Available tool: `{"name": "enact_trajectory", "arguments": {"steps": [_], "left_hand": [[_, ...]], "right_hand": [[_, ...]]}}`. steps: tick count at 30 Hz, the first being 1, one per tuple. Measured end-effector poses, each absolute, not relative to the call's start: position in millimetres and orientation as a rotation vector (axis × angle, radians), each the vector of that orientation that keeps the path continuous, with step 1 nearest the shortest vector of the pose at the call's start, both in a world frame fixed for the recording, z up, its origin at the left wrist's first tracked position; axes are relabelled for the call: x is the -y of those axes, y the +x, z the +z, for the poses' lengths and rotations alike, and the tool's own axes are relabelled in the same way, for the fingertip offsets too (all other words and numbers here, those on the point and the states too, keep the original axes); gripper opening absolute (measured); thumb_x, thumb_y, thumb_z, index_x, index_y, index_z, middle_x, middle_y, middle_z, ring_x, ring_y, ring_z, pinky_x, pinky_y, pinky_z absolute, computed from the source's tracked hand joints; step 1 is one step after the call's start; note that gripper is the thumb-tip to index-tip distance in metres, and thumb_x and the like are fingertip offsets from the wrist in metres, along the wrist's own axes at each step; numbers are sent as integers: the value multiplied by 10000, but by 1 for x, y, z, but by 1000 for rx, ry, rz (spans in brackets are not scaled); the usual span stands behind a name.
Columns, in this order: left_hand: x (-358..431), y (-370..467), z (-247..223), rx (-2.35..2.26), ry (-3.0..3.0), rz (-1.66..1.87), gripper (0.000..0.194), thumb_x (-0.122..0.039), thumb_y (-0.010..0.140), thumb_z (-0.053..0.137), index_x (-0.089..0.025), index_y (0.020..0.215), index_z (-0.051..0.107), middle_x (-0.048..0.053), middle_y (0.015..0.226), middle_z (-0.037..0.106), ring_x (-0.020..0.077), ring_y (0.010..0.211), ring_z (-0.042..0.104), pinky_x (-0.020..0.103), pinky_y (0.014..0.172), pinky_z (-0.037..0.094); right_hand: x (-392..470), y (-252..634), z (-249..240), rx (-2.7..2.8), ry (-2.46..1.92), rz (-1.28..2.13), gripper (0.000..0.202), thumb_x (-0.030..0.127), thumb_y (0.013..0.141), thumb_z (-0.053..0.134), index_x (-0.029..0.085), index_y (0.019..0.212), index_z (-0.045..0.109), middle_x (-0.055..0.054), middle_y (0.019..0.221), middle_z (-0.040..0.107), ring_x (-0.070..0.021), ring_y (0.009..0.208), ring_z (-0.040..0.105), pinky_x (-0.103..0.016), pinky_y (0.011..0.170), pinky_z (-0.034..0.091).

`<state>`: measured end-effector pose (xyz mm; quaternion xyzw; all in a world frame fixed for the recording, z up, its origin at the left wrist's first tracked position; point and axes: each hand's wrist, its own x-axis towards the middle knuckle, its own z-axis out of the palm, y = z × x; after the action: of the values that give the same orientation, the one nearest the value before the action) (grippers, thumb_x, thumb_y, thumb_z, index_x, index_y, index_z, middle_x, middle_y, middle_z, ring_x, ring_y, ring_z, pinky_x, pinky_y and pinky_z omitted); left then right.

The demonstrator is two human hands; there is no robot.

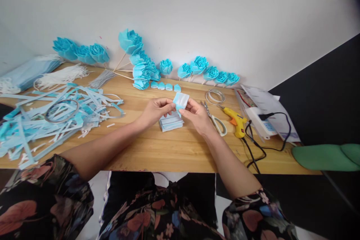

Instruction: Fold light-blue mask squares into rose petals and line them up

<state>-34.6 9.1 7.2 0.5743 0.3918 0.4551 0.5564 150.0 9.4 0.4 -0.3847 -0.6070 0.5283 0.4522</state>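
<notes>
while fingers (168,109) pinch it, blue piece (182,100), whitish band

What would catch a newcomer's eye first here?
Bright blue flowers along the wall stand out first. Next come the tangled strips at left and yellow glue gun at right. At centre, the left hand and right hand hold a blue-and-white piece.

On table (132,153): cut strips (81,114) heaped left; stacked pieces (172,125) centre; scissors (209,112) right, glue gun (237,120) farther right; flowers (199,65) behind, along wall (180,7).
</notes>
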Motion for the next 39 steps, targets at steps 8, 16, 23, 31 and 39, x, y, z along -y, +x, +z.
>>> {"name": "enact_trajectory", "arguments": {"steps": [8,16,23,31,39], "left_hand": [[-6,-34,9,-935,1399,1021,224,-345,809,674,-147,707,648,-1,635,619,85,546,489,229,559,414],[-5,-35,8,-1023,1462,941,284,-351,842,634,-144,650,673,16,590,622,91,513,471,235,526,366],[-1,-32,9,-1025,1470,810,266,-334,847,617,-128,691,679,-6,537,578,80,475,465,203,473,350],[-5,-35,8,-896,1315,877,312,-352,863,627,-125,649,644,2,554,596,67,473,496,185,469,394],[-7,-34,5,-792,1247,930,312,-382,847,676,-121,677,658,11,568,613,71,461,501,203,468,403]], "right_hand": [[-9,151,-3,1497,-995,1262,344,465,728,785,214,933,670,-3,818,707,-182,814,659,-325,777,535],[-10,152,-3,1456,-995,1249,398,454,704,802,222,1003,680,-4,906,711,-163,825,638,-302,771,526],[-11,156,-3,1555,-931,1060,151,349,772,757,232,865,736,11,828,685,-123,733,589,-251,661,470],[-14,161,-4,1667,-818,1002,81,310,810,726,275,873,762,-24,1033,690,-186,1019,620,-319,844,488],[-14,162,-6,1676,-843,1015,94,318,831,692,266,877,755,-31,1092,697,-193,1056,631,-329,863,492]]}}
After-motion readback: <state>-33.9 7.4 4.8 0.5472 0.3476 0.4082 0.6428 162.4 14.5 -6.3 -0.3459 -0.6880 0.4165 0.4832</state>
